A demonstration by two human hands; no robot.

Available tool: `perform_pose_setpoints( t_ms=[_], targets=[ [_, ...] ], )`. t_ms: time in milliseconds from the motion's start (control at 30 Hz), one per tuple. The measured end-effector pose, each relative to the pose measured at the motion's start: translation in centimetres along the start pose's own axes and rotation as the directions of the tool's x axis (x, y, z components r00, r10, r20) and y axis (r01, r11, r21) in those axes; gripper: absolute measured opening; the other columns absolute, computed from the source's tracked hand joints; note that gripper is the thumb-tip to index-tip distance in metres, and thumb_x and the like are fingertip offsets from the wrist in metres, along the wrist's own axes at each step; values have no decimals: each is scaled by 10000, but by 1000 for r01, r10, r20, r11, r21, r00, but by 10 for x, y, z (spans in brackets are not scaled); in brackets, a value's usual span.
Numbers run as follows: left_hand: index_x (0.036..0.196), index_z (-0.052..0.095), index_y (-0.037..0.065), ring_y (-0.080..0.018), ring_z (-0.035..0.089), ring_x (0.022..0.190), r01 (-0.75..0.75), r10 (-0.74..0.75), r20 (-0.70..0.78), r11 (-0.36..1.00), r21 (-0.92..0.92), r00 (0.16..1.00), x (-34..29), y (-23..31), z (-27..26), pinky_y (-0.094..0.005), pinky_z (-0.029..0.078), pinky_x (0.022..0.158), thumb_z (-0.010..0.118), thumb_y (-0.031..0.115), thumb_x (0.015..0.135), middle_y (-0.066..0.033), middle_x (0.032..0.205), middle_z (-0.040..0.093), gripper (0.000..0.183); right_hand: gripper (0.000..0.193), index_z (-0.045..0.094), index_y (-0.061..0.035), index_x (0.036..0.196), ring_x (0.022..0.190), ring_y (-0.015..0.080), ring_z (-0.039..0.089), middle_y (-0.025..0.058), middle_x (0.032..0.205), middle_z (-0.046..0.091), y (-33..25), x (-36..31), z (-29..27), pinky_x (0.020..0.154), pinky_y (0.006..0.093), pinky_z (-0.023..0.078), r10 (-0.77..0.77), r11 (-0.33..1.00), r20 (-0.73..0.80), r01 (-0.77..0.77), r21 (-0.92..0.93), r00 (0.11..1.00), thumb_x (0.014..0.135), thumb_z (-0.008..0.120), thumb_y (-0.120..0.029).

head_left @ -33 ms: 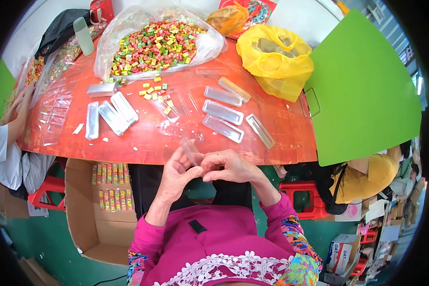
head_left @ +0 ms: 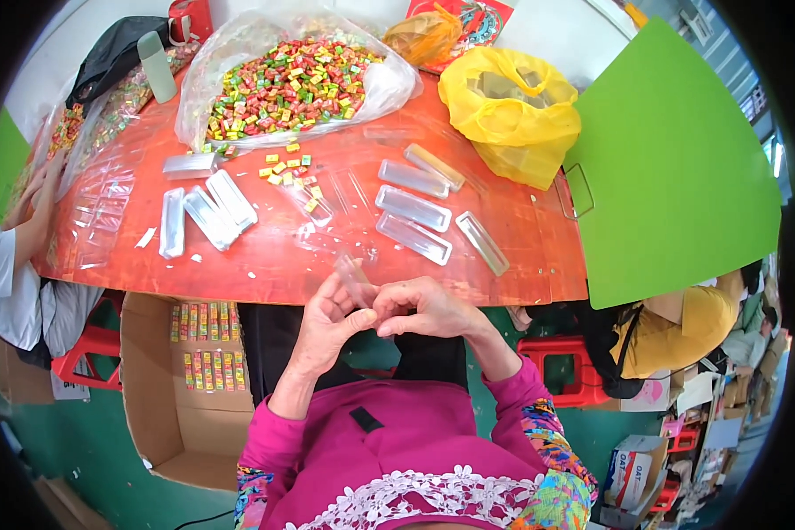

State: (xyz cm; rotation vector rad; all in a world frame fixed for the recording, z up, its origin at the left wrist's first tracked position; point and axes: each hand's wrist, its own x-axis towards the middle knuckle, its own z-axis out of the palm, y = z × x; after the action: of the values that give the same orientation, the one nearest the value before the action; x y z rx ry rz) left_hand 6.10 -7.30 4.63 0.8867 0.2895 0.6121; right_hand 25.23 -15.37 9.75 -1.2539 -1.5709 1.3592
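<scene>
Head view: wrapped candies are heaped in a clear bag (head_left: 238, 66); a clear plastic case (head_left: 355, 276) is pinched by left hand (head_left: 327, 322) and right hand (head_left: 420, 307), unchanged from before.

Right of the candy heap (head_left: 291, 84): one yellow bag (head_left: 508, 110). Below it: four clear trays (head_left: 413, 208), three lids (head_left: 208, 212).

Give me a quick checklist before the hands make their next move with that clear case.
1. Clear plastic case held by both hands: ok.
2. Left hand fingers on it: ok.
3. Right hand fingers on it: ok.
4. Case empty or filled: cannot tell.
5. Loose candies on the red table within reach: ok.
6. Spare clear cases laid out ahead: ok.
</scene>
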Motion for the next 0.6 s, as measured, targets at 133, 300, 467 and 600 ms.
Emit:
perform_pose_setpoints(
  t_ms=[133,300,467,600],
  targets=[
    [1480,320,45,-205,608,1131,-9,9,16,1000,3,1000,-1,1,0,-349,519,949,743,76,856,-125,1215,613,755,106,650,-36,944,698,54,597,-2,819,664,1,0,-6,620,234,472,17,982,46,-25,185,999,908,691,-127],
    [1478,316,52,-243,634,1084,-23,8,-131,993,-115,991,-2,9,-11,-357,574,877,633,-23,900,-150,1205,613,664,103,655,-27,935,692,41,559,-38,785,609,3,21,-50,591,214,444,-72,988,-364,16,-156,929,915,665,-128],
    [1478,309,62,-268,645,1069,-70,54,-189,995,-77,980,-15,5,-21,-387,592,859,636,-26,895,-164,1221,604,675,167,638,-16,884,703,276,644,125,755,592,66,60,-174,619,365,495,-559,343,-499,-363,-866,662,826,718,-150],
    [1473,312,60,-272,618,1124,-45,34,-172,997,-64,984,-20,7,-21,-392,588,868,670,0,886,-159,1239,590,690,175,637,-14,820,764,364,657,152,803,591,93,64,-215,624,432,508,-410,170,-565,-548,-819,716,818,678,-184]
  ],
)
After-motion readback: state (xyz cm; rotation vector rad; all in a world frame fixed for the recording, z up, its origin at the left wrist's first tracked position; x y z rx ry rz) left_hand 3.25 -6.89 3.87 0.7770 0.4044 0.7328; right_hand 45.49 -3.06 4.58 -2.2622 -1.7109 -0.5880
